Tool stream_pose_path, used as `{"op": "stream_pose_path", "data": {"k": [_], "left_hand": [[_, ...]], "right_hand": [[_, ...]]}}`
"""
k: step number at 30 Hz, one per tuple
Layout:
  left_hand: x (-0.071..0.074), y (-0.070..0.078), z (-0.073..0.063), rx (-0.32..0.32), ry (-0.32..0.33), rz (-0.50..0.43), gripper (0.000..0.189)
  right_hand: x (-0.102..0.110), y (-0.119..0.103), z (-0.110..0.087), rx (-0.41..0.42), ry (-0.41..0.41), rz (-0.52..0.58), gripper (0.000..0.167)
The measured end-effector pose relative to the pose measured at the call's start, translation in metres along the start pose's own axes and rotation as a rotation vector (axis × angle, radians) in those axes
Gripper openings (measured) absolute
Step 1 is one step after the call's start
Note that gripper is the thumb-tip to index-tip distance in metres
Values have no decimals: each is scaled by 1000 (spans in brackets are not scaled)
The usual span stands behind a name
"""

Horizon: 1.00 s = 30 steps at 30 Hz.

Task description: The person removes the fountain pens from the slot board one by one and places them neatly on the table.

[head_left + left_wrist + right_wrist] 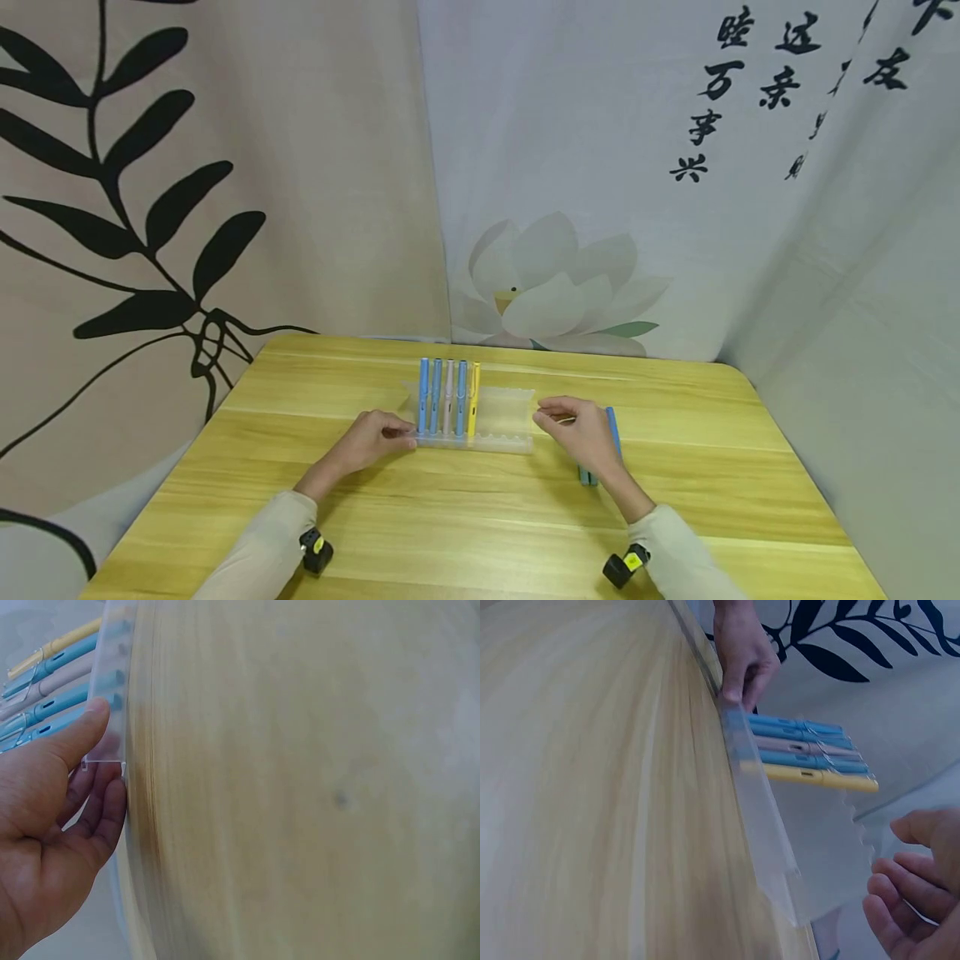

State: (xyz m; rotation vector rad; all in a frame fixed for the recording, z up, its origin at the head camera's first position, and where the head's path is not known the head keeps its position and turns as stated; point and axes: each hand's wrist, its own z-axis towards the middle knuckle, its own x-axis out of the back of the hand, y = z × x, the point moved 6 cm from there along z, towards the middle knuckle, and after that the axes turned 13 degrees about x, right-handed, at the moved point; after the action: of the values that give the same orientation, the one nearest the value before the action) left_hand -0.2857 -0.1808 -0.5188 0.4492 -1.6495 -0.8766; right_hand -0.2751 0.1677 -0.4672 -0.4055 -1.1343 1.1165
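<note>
A clear plastic pen rack (504, 421) stands on the table, with several pens upright in its left half. From the left come two blue pens, a pale mauve pen (448, 396), another blue pen and a yellow pen (474, 400). My left hand (372, 440) grips the rack's left end, thumb (94, 720) on the front face and fingers behind. Just off the rack's right end is my right hand (577, 429), fingers loosely bent and nothing held; the right wrist view shows a gap between thumb (919, 827) and fingers.
Behind the right hand, a blue pen (614, 427) and dark green pens (587, 477) lie on the wooden table (450, 533), partly hidden by that hand and wrist. Printed curtains (352, 208) hang along the table's far edge and right side.
</note>
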Motion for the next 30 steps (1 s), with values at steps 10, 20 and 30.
{"op": "stream_pose_path", "data": {"k": [10,20,30], "left_hand": [[-1,0,1,11,-7,-4,30],[-1,1,0,11,0,2,29],[0,2,0,0,7,8,27]], "right_hand": [[-39,-9,11,-5,-20,33,21],[-71,-14,24,-21,-47,47,27],[-89,-13,34,-45,-38,49,26]]}}
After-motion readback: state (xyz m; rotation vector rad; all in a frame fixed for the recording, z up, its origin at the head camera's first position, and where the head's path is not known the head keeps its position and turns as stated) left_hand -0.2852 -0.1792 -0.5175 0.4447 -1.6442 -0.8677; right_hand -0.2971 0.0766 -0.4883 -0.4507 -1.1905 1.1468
